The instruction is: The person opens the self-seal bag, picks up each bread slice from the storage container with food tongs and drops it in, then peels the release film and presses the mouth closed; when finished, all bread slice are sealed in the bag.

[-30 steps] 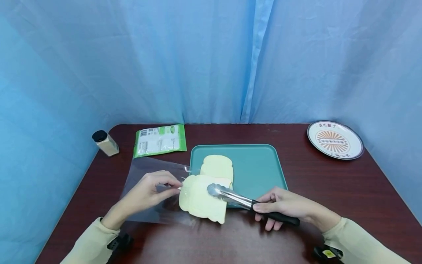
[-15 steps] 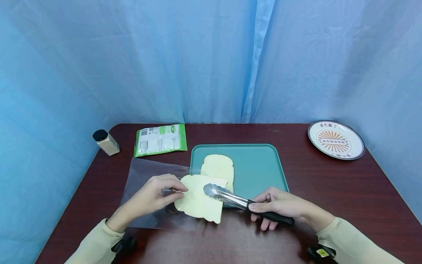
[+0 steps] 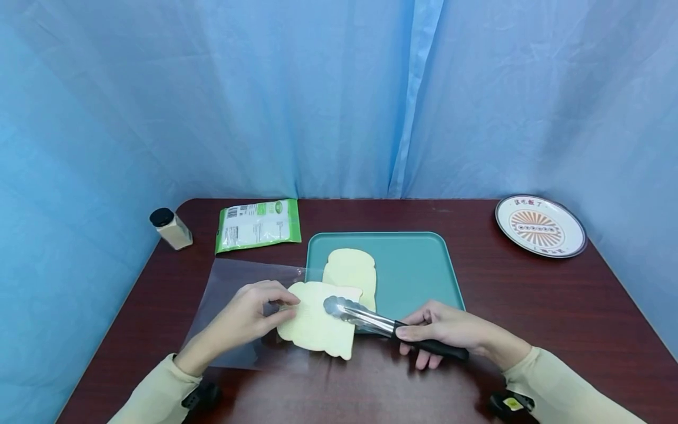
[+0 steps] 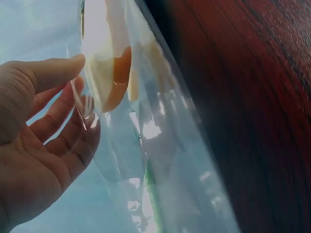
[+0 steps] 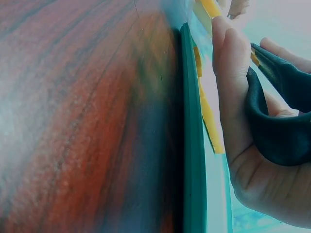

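My right hand (image 3: 450, 333) holds black-handled metal tongs (image 3: 371, 321), whose tips clamp a pale bread slice (image 3: 318, 327). That slice hangs tilted over the tray's near left corner, just right of my left hand (image 3: 256, 312). My left hand pinches the thin film of a clear plastic bag (image 4: 165, 145) between thumb and fingers. In the left wrist view the slice's browned edge (image 4: 122, 73) shows through the plastic, so part of it appears to be within the bag. Another bread slice (image 3: 348, 266) lies on the teal tray (image 3: 413, 265), partly covered by the held one.
A green and white packet (image 3: 258, 225) lies behind the clear bag. Far left, a black-lidded jar (image 3: 175, 231) leans near the table edge. A white patterned plate (image 3: 540, 227) sits at the back right. Blue curtains (image 3: 339, 100) enclose the dark wooden table.
The tongs and held slice have shifted left, with my right hand following. My left hand has moved slightly right and now overlaps the slice's left edge. The slice on the tray stays put.
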Available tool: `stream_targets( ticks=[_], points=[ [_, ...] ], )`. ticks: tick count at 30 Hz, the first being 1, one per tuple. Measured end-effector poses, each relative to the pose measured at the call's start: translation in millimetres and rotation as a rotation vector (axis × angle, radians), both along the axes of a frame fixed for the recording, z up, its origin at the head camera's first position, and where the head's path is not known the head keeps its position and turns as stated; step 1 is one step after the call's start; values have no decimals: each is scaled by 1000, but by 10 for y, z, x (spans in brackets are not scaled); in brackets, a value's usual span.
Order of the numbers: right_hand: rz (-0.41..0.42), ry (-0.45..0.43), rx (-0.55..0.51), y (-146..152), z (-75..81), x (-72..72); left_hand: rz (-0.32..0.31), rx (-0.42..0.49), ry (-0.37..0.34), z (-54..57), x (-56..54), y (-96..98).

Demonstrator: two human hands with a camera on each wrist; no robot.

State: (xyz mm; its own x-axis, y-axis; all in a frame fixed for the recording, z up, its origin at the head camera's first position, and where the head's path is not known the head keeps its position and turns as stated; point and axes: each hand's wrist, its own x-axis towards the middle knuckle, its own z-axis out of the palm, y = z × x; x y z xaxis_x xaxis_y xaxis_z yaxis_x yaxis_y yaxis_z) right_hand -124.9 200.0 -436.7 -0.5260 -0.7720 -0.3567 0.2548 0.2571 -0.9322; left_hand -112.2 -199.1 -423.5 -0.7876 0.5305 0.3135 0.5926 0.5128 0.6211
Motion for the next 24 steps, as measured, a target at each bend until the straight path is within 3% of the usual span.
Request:
stream_targets(
  ticks=[9, 18, 24],
  points=[
    [1, 15, 4, -16, 18, 5, 22, -12, -53, 1, -10, -29],
    [8, 5, 38, -52, 50, 3, -28, 25, -39, -6, -9, 18],
    [9, 29, 58, -95, 62, 13, -40, 41, -76, 6, -22, 19]
  ],
)
